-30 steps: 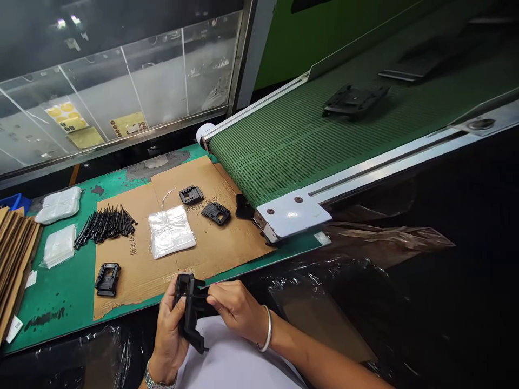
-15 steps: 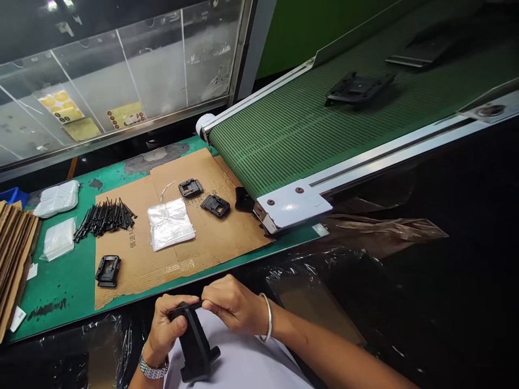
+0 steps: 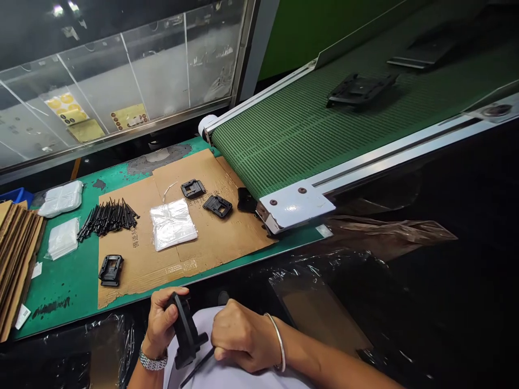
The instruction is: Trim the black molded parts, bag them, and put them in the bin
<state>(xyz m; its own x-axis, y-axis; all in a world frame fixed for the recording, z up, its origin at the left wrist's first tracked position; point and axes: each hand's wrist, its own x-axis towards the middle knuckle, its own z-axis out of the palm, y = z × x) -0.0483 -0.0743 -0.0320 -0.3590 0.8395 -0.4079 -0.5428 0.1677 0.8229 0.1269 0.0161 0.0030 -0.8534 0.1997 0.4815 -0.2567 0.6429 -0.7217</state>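
Observation:
My left hand (image 3: 161,324) grips a black moulded plastic part (image 3: 185,330), holding it upright with its lower end pointing down. My right hand (image 3: 243,337) is apart from that part, lower and to the right, with a thin black pin (image 3: 198,367) sticking out from under its fingers. Several similar black parts lie on the cardboard sheet (image 3: 133,275), one of them (image 3: 111,269) nearest my hands. Others (image 3: 218,206) lie further off. A bundle of black pins (image 3: 107,219) lies at the sheet's left side.
A green mesh conveyor belt (image 3: 284,135) runs up to the right, carrying a black part (image 3: 360,89). Its steel end bracket (image 3: 295,205) overhangs the green mat (image 3: 68,270). Clear bags (image 3: 173,223) and stacked cardboard (image 3: 16,265) lie to the left. Black plastic sheeting covers the lower right.
My right hand has moved down and away from the top of the black part, and the pin now shows below its fingers. My left hand has drawn the part slightly lower and turned it.

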